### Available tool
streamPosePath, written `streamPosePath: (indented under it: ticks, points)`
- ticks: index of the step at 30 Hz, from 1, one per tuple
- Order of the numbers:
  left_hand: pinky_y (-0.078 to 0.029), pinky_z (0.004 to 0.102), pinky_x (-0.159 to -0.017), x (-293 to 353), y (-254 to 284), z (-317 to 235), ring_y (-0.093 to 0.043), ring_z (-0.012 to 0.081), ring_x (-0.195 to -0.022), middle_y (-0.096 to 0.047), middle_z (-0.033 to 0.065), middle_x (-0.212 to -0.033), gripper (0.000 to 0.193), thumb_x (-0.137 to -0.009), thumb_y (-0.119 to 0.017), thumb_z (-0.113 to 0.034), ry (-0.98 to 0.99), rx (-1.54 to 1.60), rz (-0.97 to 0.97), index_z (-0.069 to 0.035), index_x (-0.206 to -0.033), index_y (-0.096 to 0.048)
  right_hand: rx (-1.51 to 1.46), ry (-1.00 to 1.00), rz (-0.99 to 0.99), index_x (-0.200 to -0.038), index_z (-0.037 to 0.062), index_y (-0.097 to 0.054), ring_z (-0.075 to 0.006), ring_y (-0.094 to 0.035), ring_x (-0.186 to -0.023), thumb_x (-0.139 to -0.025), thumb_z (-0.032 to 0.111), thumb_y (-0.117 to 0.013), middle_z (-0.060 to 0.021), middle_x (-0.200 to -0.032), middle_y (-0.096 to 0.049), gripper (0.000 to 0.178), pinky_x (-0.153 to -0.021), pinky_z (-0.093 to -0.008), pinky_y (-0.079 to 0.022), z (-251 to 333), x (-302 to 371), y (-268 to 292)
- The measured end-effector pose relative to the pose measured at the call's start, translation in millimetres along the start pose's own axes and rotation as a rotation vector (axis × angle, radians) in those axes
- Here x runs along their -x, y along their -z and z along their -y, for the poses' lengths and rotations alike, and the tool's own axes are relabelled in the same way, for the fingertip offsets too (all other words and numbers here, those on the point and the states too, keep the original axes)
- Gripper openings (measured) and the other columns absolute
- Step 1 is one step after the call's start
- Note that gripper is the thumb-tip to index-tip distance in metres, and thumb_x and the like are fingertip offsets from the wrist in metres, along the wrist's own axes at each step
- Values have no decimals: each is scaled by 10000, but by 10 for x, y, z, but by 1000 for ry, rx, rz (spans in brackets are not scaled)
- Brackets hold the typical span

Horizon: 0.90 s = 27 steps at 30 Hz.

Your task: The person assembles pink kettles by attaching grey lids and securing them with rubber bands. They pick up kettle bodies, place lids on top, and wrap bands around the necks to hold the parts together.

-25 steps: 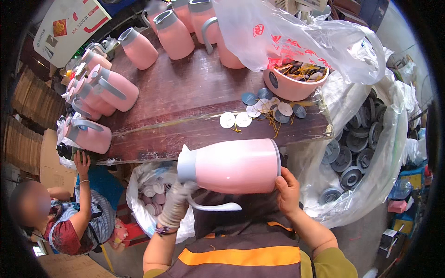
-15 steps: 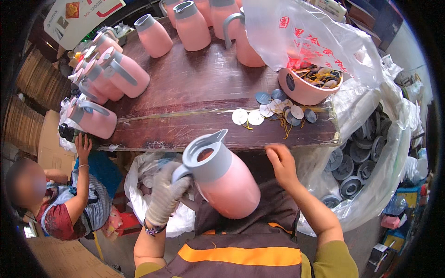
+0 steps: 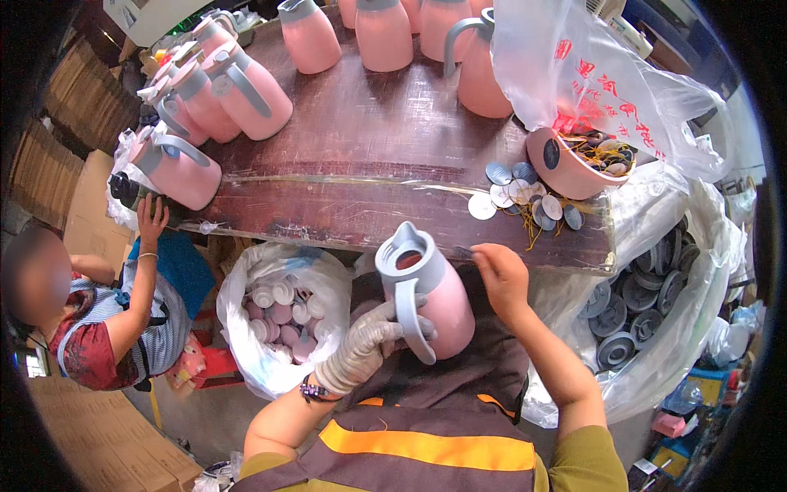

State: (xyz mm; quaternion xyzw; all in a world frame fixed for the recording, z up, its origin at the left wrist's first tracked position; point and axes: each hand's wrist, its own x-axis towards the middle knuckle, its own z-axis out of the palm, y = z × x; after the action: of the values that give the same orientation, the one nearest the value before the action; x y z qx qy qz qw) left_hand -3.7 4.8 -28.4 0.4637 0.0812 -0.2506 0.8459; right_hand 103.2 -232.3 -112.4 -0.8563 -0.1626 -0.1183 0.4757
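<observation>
Jug [image 3: 452, 307], rounded pink-and-grey, leans far-left, left grip [image 3: 365, 348] curled through its handle [image 3: 407, 316]; right grip [image 3: 504, 280], rightward, pinches a small dark piece [image 3: 464, 252].

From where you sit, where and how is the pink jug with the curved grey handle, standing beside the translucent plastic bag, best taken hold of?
Probably by its curved grey handle, coming from the left: the handle juts out that way from the upright pink jug, while the translucent plastic bag crowds its right.

Rear jugs [image 3: 384, 39] cropped, piece [image 3: 464, 251] in right fingers [image 3: 489, 253] unclear
</observation>
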Motion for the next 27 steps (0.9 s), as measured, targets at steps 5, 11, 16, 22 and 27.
streamPosePath:
  ticks: [5, 11, 16, 22, 27]
  points:
    - [-500, 356, -894, -164, -98, -98, -636, 238, -986, -653, 120, -1024, 446, -920, -542, -181, 51, -108, -3, 0, -1321, -471, -721, -499, -69, -1094, 16, -603, -87, -608, -753, -918, 107, -614, -26, -909, -649, 199, -649, -217, -476, 596, 303, 209]
    - [-494, 310, -803, -407, -148, 126, -636, 196, -878, -667, 76, -1003, 335, -904, -573, -222, -166, -632, 28, -56, -1194, -591, -973, -693, -38, -1047, 41, -531, -89, -605, -727, -920, 117, -604, -36, -867, -634, 165, -656, -228, -491, 760, 664, 25]
    - [-497, 395, -746, -404, -109, 188, -617, 366, -839, -650, 192, -898, 255, -855, -573, -213, -357, -1169, -101, -50, -1040, -637, -577, -483, -28, -997, 6, -597, -77, -578, -790, -914, 99, -606, -18, -862, -622, 125, -721, -220, -467, 646, 753, 72]
    - [-483, 346, -846, -366, 24, 72, -622, 252, -970, -656, 118, -1033, 214, -905, -572, -181, -198, -466, -25, -31, -1044, -634, -613, -455, -156, -982, -2, -629, -72, -557, -799, -894, 77, -620, -4, -874, -621, 118, -719, -219, -448, 732, 466, 253]
    - [-462, 338, -930, -358, 16, 157, -600, 191, -1060, -644, 75, -1092, 217, -945, -556, -192, -268, 305, 77, -34, -1083, -612, -965, -728, -130, -957, 19, -638, -85, -555, -739, -863, 117, -621, -2, -853, -622, 137, -684, -232, -455, 625, 386, 243]
